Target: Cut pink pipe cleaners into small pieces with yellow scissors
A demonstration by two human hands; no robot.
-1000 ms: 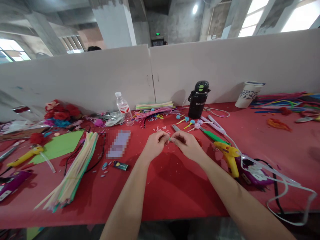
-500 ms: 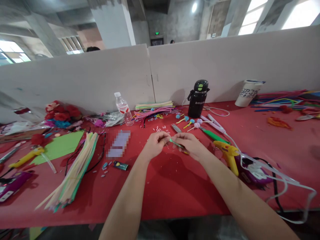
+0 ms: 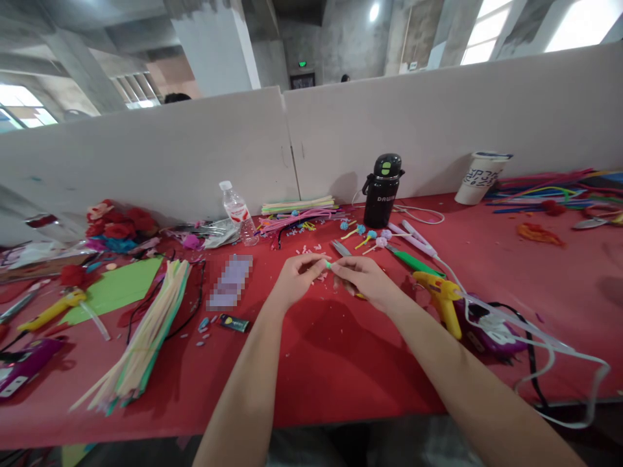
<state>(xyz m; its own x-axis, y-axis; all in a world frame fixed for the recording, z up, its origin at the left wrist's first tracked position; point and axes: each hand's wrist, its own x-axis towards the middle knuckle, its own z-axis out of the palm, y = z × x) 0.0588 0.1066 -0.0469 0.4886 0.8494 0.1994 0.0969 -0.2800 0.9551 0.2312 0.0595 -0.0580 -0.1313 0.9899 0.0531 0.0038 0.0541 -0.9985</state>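
Above the red table [image 3: 335, 363], my left hand [image 3: 300, 279] and my right hand [image 3: 363, 280] meet fingertip to fingertip. Pinched between them is a small light-green piece [image 3: 328, 265], which looks like pipe cleaner; most of it is hidden by the fingers. Pliers or scissors [image 3: 341, 248] with a grey tip lie just beyond my right hand, partly covered by it. Small pink clippings [image 3: 311, 249] are scattered past my left fingertips. Several little pompom flowers [image 3: 372, 235] on short stems rest behind my right hand.
A black bottle [image 3: 382, 191] and a clear water bottle [image 3: 239, 214] stand toward the white partition. On the right are a yellow glue gun [image 3: 444, 298] and loose white cable [image 3: 549, 353]. A bundle of cream and green pipe cleaners [image 3: 146, 344] lies left, near a small tube [image 3: 234, 323].
My fingertips have come closer together around the green piece, so less of it shows. The view has shifted slightly; the things on the table look unmoved.
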